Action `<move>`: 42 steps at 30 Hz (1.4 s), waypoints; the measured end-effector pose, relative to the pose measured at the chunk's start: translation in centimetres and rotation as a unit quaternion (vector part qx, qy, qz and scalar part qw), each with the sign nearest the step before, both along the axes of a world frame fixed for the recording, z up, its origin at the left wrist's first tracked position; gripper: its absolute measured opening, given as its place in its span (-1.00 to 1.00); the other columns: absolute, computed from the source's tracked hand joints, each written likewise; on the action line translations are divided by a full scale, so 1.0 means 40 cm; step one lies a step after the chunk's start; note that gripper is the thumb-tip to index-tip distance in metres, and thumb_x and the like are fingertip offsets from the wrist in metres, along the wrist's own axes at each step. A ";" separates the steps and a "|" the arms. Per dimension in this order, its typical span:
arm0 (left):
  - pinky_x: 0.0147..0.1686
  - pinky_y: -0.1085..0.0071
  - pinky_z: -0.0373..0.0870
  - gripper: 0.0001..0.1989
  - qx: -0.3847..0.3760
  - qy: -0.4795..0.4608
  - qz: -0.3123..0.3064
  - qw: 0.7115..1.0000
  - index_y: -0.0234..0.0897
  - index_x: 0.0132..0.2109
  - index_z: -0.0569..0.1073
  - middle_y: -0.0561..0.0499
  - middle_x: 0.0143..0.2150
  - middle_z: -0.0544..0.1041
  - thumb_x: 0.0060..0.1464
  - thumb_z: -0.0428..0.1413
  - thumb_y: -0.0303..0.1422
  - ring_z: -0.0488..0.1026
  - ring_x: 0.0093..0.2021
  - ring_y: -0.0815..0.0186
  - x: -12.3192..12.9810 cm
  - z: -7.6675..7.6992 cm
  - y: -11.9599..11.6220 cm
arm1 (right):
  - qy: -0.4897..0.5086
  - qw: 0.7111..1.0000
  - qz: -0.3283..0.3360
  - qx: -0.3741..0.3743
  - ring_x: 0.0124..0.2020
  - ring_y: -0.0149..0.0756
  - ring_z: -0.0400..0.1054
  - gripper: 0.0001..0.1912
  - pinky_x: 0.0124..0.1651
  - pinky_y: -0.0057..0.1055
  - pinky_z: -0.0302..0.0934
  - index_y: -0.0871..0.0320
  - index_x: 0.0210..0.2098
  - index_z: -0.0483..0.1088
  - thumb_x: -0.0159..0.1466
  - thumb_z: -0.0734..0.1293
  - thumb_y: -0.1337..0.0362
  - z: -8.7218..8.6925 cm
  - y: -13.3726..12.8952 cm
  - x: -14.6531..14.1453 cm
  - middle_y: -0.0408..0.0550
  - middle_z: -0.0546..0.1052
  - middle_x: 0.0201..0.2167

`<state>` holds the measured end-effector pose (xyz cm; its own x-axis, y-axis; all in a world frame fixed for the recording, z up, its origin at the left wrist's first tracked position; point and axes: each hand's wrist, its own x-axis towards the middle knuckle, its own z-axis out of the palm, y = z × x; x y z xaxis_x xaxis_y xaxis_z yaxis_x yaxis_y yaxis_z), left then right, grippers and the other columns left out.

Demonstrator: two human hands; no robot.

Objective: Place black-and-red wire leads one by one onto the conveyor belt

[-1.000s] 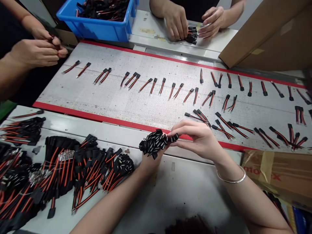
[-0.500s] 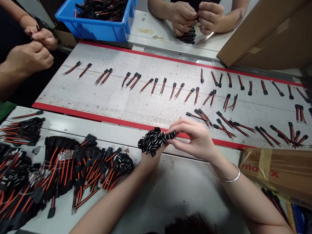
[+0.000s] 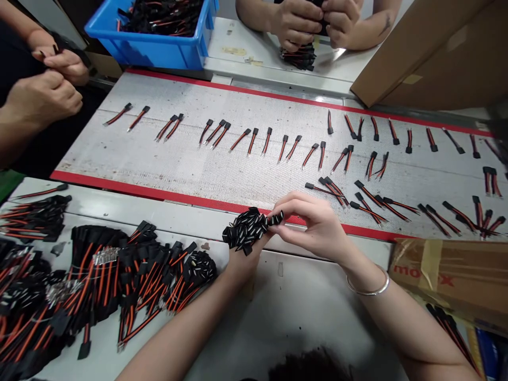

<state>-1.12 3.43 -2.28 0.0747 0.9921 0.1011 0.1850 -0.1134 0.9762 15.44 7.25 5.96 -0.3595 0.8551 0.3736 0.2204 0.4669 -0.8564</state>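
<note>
At a smooth white tabletop (image 3: 317,312), a worker's left hand (image 3: 246,262) holds up a thick bundle of flat black connectors (image 3: 244,231), its fingers mostly hidden behind them. The right hand (image 3: 313,225), above a silver bangle (image 3: 373,290), pinches a short row of black connectors (image 3: 277,217) between thumb and fingertips at the bundle's three o'clock side. From the bundle, heaped black-and-orange wire leads (image 3: 103,275) crowd eight to nine o'clock; a taped brown cardboard carton (image 3: 413,286) bounds four, with tabletop between. Just beyond the hands, red edging (image 3: 190,199) borders a long grey mesh belt (image 3: 159,169), loose leads (image 3: 359,184) straddling two to three o'clock. Across it stand a blue plastic bin (image 3: 143,50) at eleven and a slanted brown cardboard panel (image 3: 440,58) at two; co-workers' hands (image 3: 299,24) close together at one and ten.
</note>
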 end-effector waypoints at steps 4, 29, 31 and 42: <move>0.04 0.16 0.56 -0.78 -0.042 -0.058 0.018 0.997 -0.20 -0.22 0.65 -0.07 -0.19 0.71 0.17 0.24 -0.15 0.65 -0.12 0.10 0.007 0.042 0.006 | -0.017 0.996 0.012 -0.082 -0.34 -0.38 0.43 -0.92 -0.29 -0.40 0.41 0.20 -0.31 0.54 0.25 0.48 0.31 -0.006 0.006 0.007 -0.01 0.57 -0.31; -0.06 0.18 0.59 -0.87 -0.127 -0.094 0.090 0.983 -0.24 -0.33 0.63 -0.05 -0.30 0.69 -0.03 0.32 -0.29 0.65 -0.24 0.13 0.022 0.089 0.016 | -0.075 0.935 -0.184 -0.293 -0.59 -0.46 0.08 -0.70 -0.49 -0.42 -0.04 0.21 -0.48 0.48 0.23 0.41 0.10 -0.066 0.082 0.095 -0.23 0.30 -0.65; 0.05 0.11 0.55 -0.90 -0.107 -0.050 0.095 0.988 -0.20 -0.36 0.64 -0.03 -0.32 0.69 -0.06 0.35 -0.30 0.65 -0.21 0.09 0.016 0.082 0.012 | -0.168 0.928 -0.204 -0.265 -0.58 -0.43 0.09 -0.68 -0.46 -0.40 -0.03 0.21 -0.52 0.46 0.26 0.35 0.13 -0.071 0.087 0.107 -0.21 0.29 -0.66; -0.14 0.25 0.62 -0.88 -0.097 -0.119 0.097 0.983 -0.25 -0.41 0.60 0.01 -0.40 0.67 -0.10 0.35 -0.32 0.62 -0.34 0.19 0.036 0.101 0.027 | -0.330 0.895 -0.251 -0.162 -0.57 -0.28 0.29 -0.81 -0.35 -0.32 0.14 0.18 -0.49 0.50 0.24 0.33 0.38 -0.069 0.092 0.150 -0.10 0.42 -0.66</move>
<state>0.34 4.50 1.77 -0.1206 0.9878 -0.0989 -0.0514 0.0933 0.9943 21.43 10.92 3.21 0.0486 0.9960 -0.0752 0.8415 -0.0813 -0.5341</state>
